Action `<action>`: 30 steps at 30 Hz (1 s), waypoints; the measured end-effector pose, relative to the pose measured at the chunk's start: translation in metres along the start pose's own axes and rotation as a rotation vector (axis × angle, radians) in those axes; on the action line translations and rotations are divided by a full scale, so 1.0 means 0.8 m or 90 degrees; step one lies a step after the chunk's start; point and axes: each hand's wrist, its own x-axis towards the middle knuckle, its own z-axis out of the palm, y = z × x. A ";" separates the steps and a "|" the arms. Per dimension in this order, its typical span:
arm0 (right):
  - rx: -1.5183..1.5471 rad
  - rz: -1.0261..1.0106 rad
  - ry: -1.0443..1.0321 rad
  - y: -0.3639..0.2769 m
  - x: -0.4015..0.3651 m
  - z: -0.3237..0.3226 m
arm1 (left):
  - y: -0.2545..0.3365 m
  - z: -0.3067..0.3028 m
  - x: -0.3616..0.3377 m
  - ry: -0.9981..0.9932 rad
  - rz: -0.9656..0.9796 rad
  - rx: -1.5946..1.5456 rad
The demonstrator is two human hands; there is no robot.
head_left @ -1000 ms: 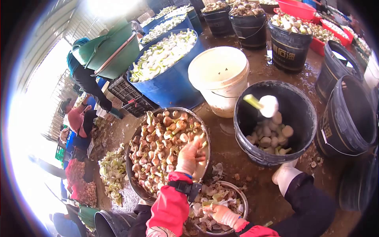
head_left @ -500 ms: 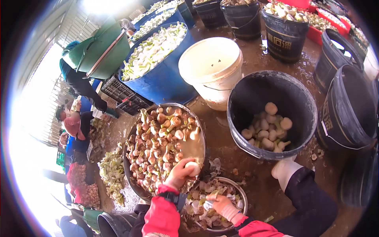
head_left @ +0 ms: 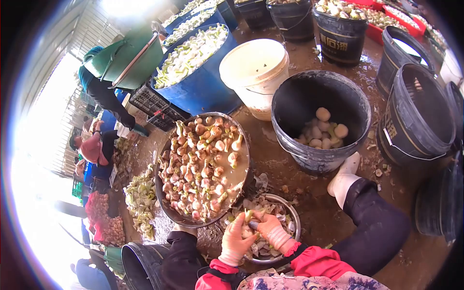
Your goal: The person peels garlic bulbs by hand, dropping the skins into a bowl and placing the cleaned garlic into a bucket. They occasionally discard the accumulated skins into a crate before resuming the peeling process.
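Left hand (head_left: 233, 242) and right hand (head_left: 272, 229) meet low in view, over the near part of a metal bowl (head_left: 296, 226). Left grip is curled around a green-stemmed garlic bulb (head_left: 248, 215); stem pokes up between the hands, most of the bulb hidden by fingers. Right grip is closed on a small dark tool (head_left: 253, 225), tip right at the bulb; can't tell if it's cutting in. Bowl holds loose peelings (head_left: 282, 212). Red sleeves on both arms, dark band on left wrist.

Just beyond the hands, to the left: wide round basin (head_left: 248, 169) with murky water and many unpeeled bulbs (head_left: 195, 164), stems on, crowded at the left, water showing at the right. Up and right of the bowl: black bucket (head_left: 320, 158), pale trimmed bulbs (head_left: 323, 114) at the bottom. White boot (head_left: 344, 179) stands close by its base.

Farther out: white bucket (head_left: 261, 99) between basin side and black bucket; blue tub (head_left: 203, 99) behind it, heaped with pale bulbs and green stems. Leaf pile (head_left: 140, 200) on wet floor left of basin, red net bag (head_left: 98, 215) past that. More dark buckets along the right. At back left, one person bends by a big green tub (head_left: 133, 60); another in pink sits low.
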 end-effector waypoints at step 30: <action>0.041 -0.101 0.002 0.009 -0.007 0.002 | -0.017 0.002 -0.016 0.016 -0.365 -0.926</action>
